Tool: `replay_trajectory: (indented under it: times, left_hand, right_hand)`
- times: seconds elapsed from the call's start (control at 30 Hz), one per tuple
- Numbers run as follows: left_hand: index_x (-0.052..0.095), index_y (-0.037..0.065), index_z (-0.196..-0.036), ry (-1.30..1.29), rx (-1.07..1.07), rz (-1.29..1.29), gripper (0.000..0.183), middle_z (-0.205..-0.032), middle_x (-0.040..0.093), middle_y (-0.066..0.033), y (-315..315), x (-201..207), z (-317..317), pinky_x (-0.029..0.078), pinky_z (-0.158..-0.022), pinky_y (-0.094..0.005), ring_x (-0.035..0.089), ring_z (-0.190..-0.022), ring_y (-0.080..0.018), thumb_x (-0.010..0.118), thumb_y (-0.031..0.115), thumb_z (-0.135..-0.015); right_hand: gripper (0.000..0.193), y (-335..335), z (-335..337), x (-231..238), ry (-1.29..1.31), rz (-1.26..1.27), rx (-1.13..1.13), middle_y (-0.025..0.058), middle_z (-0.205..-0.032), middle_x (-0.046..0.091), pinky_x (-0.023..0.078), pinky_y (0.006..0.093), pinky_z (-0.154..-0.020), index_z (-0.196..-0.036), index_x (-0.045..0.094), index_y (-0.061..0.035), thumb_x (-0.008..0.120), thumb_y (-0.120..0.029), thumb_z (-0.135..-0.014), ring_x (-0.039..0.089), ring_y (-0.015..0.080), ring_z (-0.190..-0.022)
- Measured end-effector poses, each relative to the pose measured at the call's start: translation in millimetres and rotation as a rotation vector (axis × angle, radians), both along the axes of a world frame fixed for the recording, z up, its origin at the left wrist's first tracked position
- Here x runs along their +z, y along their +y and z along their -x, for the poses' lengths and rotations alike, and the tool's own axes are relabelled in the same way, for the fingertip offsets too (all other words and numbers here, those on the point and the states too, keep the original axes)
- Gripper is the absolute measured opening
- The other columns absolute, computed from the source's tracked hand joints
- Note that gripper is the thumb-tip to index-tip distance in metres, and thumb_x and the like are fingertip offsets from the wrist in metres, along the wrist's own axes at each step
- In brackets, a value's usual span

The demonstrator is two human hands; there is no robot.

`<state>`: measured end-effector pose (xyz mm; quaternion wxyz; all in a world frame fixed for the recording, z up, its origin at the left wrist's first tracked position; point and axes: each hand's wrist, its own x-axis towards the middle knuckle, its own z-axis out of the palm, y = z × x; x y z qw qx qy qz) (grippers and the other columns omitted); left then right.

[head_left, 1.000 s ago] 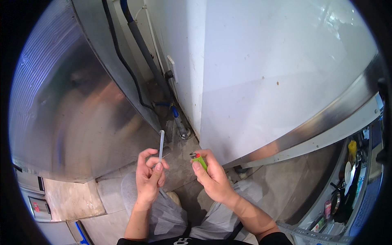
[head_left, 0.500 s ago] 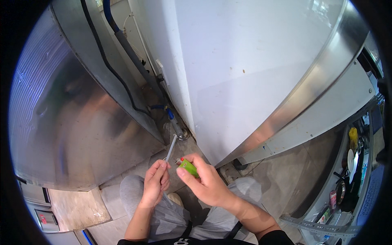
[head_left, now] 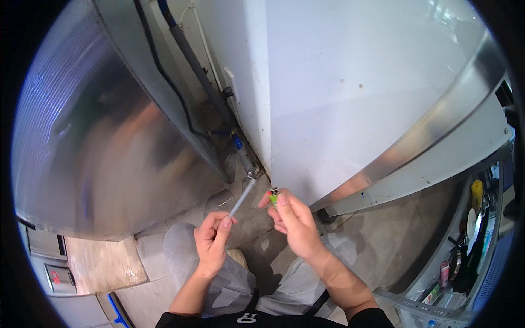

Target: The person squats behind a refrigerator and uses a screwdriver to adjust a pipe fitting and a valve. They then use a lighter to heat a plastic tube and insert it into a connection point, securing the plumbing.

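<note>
Head view: your left hand [head_left: 212, 240] pinches a thin, light, stiff grey tube [head_left: 241, 200] at its lower end; your right hand [head_left: 295, 224] closes around a small green lighter [head_left: 273, 196], hard and slippery.

**Black top, grey trousers**

The person wears a black short-sleeved top [head_left: 262, 320] with a small white marking at the chest — both forearms bare below the sleeves. Light grey trousers [head_left: 229, 284] cover the bent knees, and a pale shoe [head_left: 239, 257] shows between them.
</note>
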<state>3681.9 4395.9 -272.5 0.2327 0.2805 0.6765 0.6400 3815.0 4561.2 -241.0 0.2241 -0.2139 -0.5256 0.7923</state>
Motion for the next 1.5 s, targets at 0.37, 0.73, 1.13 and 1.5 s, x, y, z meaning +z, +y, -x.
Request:
replay_trajectory:
  times: [0.37,0.73,1.13,1.5]
  left_hand:
    - [0.076,0.001,-0.098,0.274,0.053,0.032,0.017,-0.061,0.048,0.0066,-7,8,-2,0.028,-0.053,-0.0236,0.038,-0.057,-0.0020,0.068,0.015,-0.103]
    - [0.077,0.001,-0.096,0.278,0.021,-0.015,0.016,-0.062,0.051,0.0064,-7,5,0,0.027,-0.052,-0.0233,0.038,-0.055,-0.0016,0.069,0.013,-0.101]
    - [0.078,0.000,-0.094,0.303,-0.026,-0.032,0.015,-0.064,0.058,0.0035,-9,6,1,0.028,-0.050,-0.0231,0.040,-0.053,-0.0016,0.070,0.012,-0.099]
    - [0.078,0.000,-0.094,0.297,-0.035,-0.012,0.019,-0.061,0.056,0.0042,-6,9,-2,0.028,-0.050,-0.0230,0.040,-0.052,-0.0017,0.071,0.016,-0.100]
  right_hand:
    - [0.045,-1,4,-5,-0.031,0.274,-0.009,-0.0026,-0.078,0.049,0.026,0.0226,-0.054,-0.105,0.059,-0.0023,0.046,-0.045,-0.113,0.035,0.0032,-0.063]
    - [0.051,5,2,-4,-0.186,0.150,0.081,-0.0060,-0.060,0.034,0.020,0.0262,-0.050,-0.064,0.044,-0.0106,0.045,-0.039,-0.107,0.029,0.0057,-0.055]
    - [0.046,-2,0,-1,-0.209,0.176,-0.045,-0.0063,-0.059,0.032,0.016,0.0269,-0.048,-0.064,0.038,-0.0126,0.043,-0.035,-0.105,0.025,0.0052,-0.052]
    - [0.044,-2,-3,-11,-0.197,0.203,0.012,-0.0064,-0.059,0.032,0.017,0.0275,-0.047,-0.065,0.037,-0.0140,0.038,-0.036,-0.104,0.024,0.0056,-0.051]
